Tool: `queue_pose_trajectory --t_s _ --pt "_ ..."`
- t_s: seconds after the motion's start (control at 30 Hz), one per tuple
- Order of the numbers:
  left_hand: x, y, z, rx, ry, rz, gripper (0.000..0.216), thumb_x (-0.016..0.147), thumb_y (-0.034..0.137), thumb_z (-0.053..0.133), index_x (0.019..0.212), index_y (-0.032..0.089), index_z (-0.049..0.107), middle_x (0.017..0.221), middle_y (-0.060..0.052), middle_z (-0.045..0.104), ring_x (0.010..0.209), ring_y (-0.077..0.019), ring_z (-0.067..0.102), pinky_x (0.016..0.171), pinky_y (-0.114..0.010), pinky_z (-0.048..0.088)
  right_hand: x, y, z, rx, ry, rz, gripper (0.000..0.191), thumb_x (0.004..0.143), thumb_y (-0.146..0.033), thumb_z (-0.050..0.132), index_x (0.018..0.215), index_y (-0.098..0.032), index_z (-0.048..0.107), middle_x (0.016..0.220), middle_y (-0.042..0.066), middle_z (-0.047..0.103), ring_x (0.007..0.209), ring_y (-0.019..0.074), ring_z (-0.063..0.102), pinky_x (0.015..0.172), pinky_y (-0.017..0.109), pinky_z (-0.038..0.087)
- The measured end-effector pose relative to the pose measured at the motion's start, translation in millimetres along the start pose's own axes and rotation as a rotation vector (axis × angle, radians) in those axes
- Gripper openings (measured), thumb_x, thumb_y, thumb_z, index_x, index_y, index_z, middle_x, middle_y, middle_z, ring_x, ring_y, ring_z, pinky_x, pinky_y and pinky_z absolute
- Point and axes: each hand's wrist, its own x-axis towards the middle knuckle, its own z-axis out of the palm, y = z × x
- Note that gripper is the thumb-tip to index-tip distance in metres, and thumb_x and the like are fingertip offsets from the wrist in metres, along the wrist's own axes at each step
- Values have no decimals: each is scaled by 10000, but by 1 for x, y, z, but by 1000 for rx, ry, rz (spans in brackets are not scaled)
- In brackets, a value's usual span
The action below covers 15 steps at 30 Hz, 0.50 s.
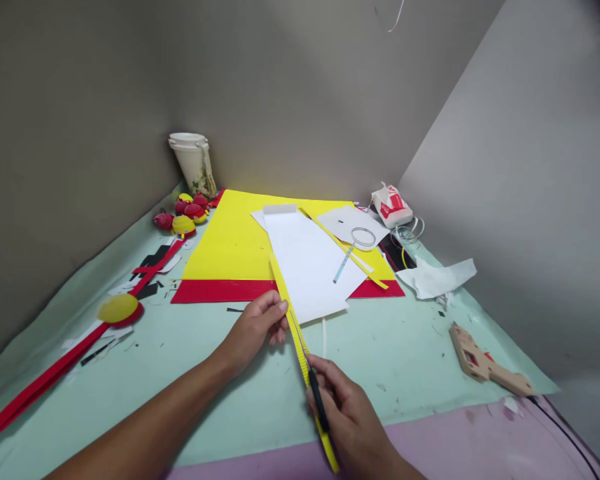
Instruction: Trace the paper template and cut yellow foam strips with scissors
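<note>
**A:** Where is the long yellow ribbed strip [295, 330]?

**B:** It lies slantwise on the pale green mat [405, 360]. Its far end touches the left edge of a white paper sheet [310, 267], and its near end runs under the right hand [347, 417] to the bottom of the view.

**A:** And the hands?

**B:** The left hand [255, 330] has its fingers curled shut on the strip about midway, with the thumb on top. The right hand's fingers are closed around a slim black tool [319, 400] laid along the strip. I cannot tell what kind of tool it is.

**A:** What lies just beyond?

**B:** The white sheet rests on a big yellow sheet [230, 247], which has a red sheet [215, 291] showing along its near edge. A thin yellow sliver [345, 250] crosses the white paper, and beside it is a clear ring on a pale blue stick [355, 247].

**A:** And farther out?

**B:** To the left is a long red strip [45, 380] carrying a yellow disc [117, 308]. A heap of red and yellow round pieces [185, 217] sits near a white paper cup [194, 163] in the corner. To the right there is crumpled white paper [437, 277] and a red-and-white packet [391, 205] by the wall. A tan glue gun [485, 363] lies well apart from the hands.
</note>
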Motion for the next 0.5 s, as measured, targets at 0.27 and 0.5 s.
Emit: queue_pose_trajectory --t_s 0.27,0.5 --pt "-1 0 1 -3 -18 -10 220 874 364 553 753 190 496 590 42 554 459 -77 492 447 -200 348 2 3 3 27 33 13 438 848 -433 599 1204 -177 607 693 -32 460 605 116 412 563 235 347" --pt "-1 -1 0 -15 -36 -12 230 870 378 562 752 189 503 584 36 556 455 -81 492 446 -204 345 1 3 0 15 14 -19 424 865 -439 576 1206 -187 602 708 -26 459 627 126 415 591 245 367"
